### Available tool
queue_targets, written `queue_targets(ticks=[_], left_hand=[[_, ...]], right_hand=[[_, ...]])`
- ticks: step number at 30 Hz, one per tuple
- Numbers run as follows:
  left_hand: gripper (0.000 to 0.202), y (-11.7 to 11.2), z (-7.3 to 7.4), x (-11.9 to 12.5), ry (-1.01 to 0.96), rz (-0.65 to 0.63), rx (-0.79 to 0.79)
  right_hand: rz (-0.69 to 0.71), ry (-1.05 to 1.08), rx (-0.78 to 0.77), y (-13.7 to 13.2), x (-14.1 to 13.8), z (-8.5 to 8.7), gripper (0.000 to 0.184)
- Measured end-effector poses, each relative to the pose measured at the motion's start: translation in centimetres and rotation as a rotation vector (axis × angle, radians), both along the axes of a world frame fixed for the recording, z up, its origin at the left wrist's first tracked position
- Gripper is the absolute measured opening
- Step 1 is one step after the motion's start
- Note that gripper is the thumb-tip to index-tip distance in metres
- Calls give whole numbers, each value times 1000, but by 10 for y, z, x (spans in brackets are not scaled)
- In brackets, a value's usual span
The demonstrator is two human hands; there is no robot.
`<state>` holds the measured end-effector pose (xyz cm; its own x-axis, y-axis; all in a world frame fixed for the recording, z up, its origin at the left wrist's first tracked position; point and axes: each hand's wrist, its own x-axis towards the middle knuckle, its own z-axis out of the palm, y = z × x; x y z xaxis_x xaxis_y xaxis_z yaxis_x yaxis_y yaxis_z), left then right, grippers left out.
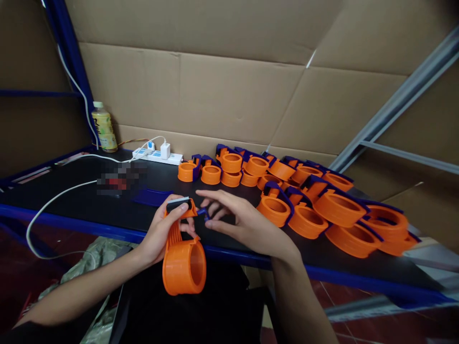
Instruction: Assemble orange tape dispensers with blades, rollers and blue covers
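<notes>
My left hand is closed around the neck of an orange packing-tape dispenser, its thumb on the black part of the head. Along that head runs a pale toothed blade. The dispenser's wide ring hangs below the hand, in front of the table edge. A small dark blue piece sticks out from the right of the head. Beside it is my right hand, index finger stretched out and thumb apart from the other fingers. The thumb tip is close to the blue piece; I cannot tell whether it touches.
Several orange and blue tape dispensers stand stacked along the right and back of the black table. A flat blue piece lies left of my hands. Behind are a white power strip, a white cable and a drink bottle.
</notes>
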<state>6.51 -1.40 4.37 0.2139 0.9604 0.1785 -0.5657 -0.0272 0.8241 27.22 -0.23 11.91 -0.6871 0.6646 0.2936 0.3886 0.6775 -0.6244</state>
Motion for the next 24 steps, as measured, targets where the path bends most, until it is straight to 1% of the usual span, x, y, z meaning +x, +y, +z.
queue_targets(ticks=[4,5,8,14,19,24], left_hand=[[24,2,0,-2,12,-67,-35],[24,2,1,-2,7,-76,-50],[25,5,1,-4,-14,-86,-93],[22,6,0,-5,-37,-83,-158],[25,7,3,-7,-48,-147,-241],[26,9,3,-9,-79,-217,-318]], right_hand=[[15,205,64,4,-9,-5,30],[23,240,73,6,-12,-7,29],[16,297,73,11,-19,-14,32],[-64,263,151,16,-22,-21,31],[-43,222,191,20,-21,-22,30],[-28,194,263,26,-21,-25,30]])
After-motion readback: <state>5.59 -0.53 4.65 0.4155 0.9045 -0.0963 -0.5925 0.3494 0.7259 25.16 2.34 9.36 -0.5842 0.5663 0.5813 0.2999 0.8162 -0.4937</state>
